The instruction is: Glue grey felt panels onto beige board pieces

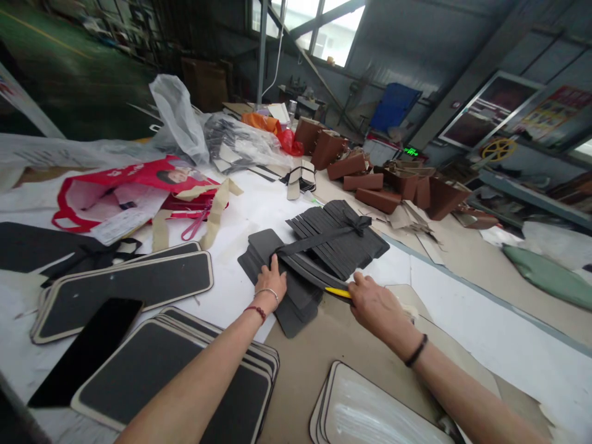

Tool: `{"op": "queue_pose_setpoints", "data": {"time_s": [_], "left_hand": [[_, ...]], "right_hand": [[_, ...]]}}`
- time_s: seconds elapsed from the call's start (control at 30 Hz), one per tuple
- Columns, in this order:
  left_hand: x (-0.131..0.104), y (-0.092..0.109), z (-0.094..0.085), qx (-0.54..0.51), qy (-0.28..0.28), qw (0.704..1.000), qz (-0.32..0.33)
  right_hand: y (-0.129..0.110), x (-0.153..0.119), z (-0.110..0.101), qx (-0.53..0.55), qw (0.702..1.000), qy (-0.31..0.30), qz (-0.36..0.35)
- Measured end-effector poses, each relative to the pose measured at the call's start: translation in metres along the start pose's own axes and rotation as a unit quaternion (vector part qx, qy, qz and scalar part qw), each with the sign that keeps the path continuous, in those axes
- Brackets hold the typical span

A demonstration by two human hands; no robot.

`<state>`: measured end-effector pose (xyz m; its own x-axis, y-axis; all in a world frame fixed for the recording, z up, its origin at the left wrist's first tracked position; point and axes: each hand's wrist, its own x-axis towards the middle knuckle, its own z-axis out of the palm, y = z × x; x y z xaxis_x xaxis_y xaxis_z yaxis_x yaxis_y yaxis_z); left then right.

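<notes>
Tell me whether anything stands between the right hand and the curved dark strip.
A yellow object, held in the right hand, shows between its fingers and the curved dark strip; whether those fingers also touch the strip is unclear. Nothing else visible stands in the way.

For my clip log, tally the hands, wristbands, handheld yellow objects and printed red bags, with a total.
Left hand and right hand: 2
Silver wristband, red wristband, black wristband: 3
Handheld yellow object: 1
Printed red bag: 1
Total: 7
</notes>
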<state>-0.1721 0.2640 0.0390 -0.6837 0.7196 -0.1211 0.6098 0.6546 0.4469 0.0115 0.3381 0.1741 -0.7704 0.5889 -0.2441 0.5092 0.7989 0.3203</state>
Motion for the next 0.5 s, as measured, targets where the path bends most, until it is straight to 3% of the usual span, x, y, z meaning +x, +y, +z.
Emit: {"op": "queue_pose_setpoints", "data": {"time_s": [0.1, 0.23, 0.33, 0.43, 0.5], "left_hand": [[0.009, -0.004, -0.006, -0.012, -0.003, 1.000, -0.028], [0.003, -0.011, -0.014, 0.001, 0.031, 1.000, -0.007], [-0.015, -0.008, -0.016, 0.049, 0.111, 0.992, 0.038], [-0.042, 0.003, -0.009, 0.077, 0.166, 0.978, 0.101], [-0.061, 0.010, 0.000, 0.072, 0.142, 0.974, 0.160]], "right_hand": [[0.040, -0.045, 0.006, 0.014, 1.000, 0.006, 0.012], [0.084, -0.097, 0.043, 0.027, 0.990, 0.107, 0.088], [0.086, -0.118, 0.088, 0.014, 0.979, 0.155, 0.128], [0.069, -0.127, 0.133, 0.030, 0.989, 0.096, 0.105], [0.060, -0.131, 0.154, 0.066, 0.993, 0.054, 0.078]]}}
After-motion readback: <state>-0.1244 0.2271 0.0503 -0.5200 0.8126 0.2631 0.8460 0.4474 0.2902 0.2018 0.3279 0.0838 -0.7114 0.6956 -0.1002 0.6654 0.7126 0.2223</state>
